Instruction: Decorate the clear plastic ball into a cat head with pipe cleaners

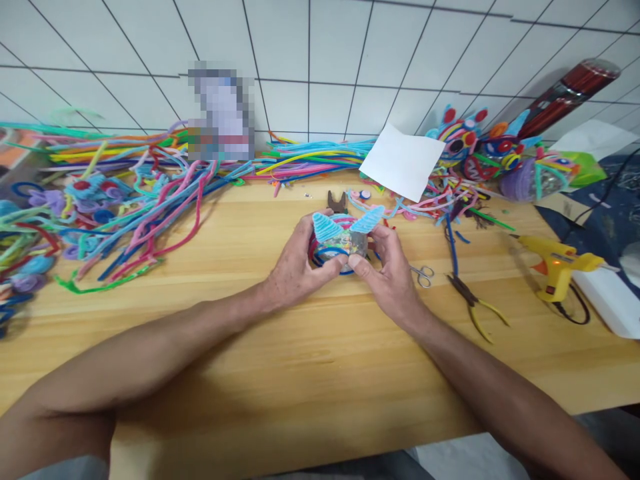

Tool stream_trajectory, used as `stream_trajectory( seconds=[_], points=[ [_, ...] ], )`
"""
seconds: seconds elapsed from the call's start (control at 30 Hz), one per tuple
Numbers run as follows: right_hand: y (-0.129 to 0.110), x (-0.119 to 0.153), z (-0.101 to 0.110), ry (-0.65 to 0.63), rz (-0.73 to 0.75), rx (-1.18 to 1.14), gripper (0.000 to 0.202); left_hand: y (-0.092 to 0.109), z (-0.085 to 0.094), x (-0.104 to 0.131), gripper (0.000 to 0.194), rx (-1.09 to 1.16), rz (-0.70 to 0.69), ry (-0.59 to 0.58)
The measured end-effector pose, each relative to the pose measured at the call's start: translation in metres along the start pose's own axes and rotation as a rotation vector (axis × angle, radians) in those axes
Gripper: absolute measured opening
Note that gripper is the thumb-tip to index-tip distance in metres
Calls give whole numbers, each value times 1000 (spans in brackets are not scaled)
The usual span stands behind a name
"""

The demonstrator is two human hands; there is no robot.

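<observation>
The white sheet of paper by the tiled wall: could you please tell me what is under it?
Fuzzy, coloured craft stems reach the left edge of the white paper, and more coloured scraps show at its lower right edge. Whatever it covers cannot be seen.

A white tiled wall [280, 47] with dark joints backs a wooden table [310, 373]. Near the wall, left of centre, is a pixelated object [225, 113], its details hidden. A white paper sheet [403, 163] lies right of centre. Beyond it, a shiny red cylinder [565, 100] with a silvery end appears tilted before the wall. Farther right are a bright green item [589, 171], dark blue material [570, 230] and, at the table's right, a white box [613, 300].
</observation>
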State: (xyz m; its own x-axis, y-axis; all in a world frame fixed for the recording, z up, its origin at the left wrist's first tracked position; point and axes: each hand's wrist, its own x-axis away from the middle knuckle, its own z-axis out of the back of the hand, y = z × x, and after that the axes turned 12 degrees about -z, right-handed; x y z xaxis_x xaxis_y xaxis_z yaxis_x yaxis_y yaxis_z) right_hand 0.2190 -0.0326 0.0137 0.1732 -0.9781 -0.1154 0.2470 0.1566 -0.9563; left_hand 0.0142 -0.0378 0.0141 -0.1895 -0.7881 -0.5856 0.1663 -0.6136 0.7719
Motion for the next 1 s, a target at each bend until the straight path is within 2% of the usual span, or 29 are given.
stream_trajectory(
  seconds=[0.3, 1.0],
  points=[
    [0, 0, 0, 2, 16, -4, 47, 1, 1, -1, 65, -53, -34, -9],
    [2, -1, -1, 6, -5, -41, 54, 3, 1, -4, 58, -32, 3, -14]
  ],
)
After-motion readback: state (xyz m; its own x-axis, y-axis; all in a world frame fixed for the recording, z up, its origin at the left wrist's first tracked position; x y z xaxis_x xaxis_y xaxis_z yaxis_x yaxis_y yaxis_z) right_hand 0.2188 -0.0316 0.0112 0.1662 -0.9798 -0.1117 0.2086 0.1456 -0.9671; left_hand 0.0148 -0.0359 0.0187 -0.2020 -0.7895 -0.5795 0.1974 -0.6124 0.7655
